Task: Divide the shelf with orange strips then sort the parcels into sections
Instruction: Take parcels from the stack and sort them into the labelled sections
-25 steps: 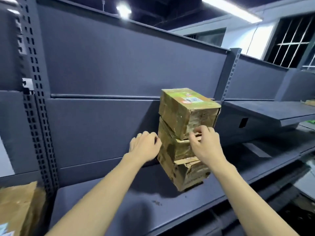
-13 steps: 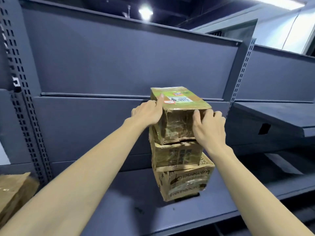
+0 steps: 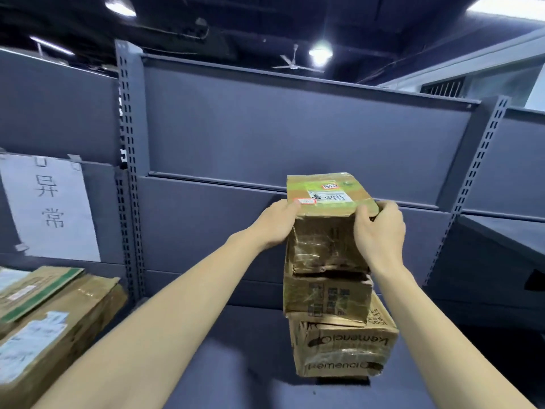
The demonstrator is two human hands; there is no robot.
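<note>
Three worn cardboard parcels stand stacked on the grey shelf (image 3: 241,376). The top parcel (image 3: 324,240) has a greenish lid with a white label. My left hand (image 3: 277,222) grips its upper left edge, and my right hand (image 3: 379,231) grips its upper right corner. Under it sits a middle parcel (image 3: 327,296), and below that a bottom parcel (image 3: 342,346) printed with "kemenci". No orange strips are in view.
Larger cardboard parcels (image 3: 50,326) lie on the neighbouring shelf section at lower left, under a white paper sign (image 3: 50,208) with two characters. Perforated grey uprights (image 3: 129,178) bound the bay. An angled shelf (image 3: 501,240) juts out at right.
My hands rose from the middle of the stack to the top parcel and now hold both its sides. The view has swung left, bringing the sign and left parcels into sight.
</note>
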